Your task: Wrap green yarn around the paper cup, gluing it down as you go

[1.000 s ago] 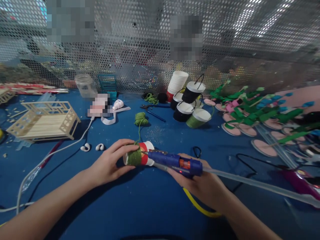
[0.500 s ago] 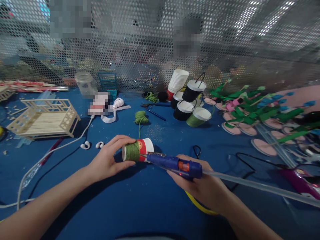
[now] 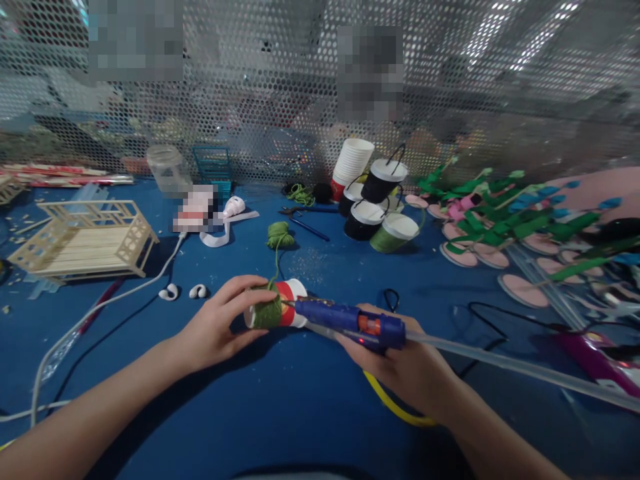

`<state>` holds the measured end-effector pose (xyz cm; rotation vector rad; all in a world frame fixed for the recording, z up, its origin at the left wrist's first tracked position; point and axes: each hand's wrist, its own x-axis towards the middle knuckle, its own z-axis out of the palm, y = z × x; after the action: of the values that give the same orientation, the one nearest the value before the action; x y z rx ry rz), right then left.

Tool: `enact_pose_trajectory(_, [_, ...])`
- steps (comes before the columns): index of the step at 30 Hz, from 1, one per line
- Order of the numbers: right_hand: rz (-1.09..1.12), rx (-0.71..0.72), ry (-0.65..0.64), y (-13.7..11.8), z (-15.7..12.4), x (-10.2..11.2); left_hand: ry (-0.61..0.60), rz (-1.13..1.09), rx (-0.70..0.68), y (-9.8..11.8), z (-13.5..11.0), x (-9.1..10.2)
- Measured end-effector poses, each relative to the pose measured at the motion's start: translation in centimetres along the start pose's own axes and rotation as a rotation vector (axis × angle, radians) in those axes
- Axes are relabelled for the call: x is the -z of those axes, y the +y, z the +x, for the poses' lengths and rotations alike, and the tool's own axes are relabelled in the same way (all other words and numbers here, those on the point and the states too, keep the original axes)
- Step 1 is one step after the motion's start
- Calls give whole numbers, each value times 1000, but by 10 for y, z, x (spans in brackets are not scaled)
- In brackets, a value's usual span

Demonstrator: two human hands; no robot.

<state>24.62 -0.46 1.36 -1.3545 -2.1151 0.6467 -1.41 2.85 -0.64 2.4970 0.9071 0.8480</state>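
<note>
My left hand (image 3: pixel 217 327) grips a paper cup (image 3: pixel 276 309) lying on its side; the cup is red and white and partly wound with green yarn. A strand runs from it up to a small green yarn ball (image 3: pixel 279 235) on the blue table. My right hand (image 3: pixel 400 363) is closed round a blue hot glue gun (image 3: pixel 350 320), whose nozzle touches the cup at the edge of the yarn wrap. A clear glue stick (image 3: pixel 510 370) sticks out behind the gun to the right.
A popsicle-stick bench model (image 3: pixel 83 239) stands at left, with white earbuds (image 3: pixel 183 291) and cables nearby. Stacked and yarn-wrapped cups (image 3: pixel 373 200) sit at the back by the perforated metal screen. Pink discs with green strips (image 3: pixel 510 227) cover the right side.
The cup has turned a little in my left hand and the glue gun's nozzle stays against it. Both hands shifted only slightly.
</note>
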Motion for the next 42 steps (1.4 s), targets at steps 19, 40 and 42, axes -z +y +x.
enact_pose_trajectory(19, [1, -49, 15, -7, 3, 2, -18, 127, -202, 1, 2, 1])
enact_pose_trajectory(40, [5, -6, -1, 1, -3, -2, -9, -53, 42, -2, 0, 4])
enact_pose_trajectory(42, [-1, 0, 29, 2, -2, -3, -39, -36, 20, -2, 0, 4])
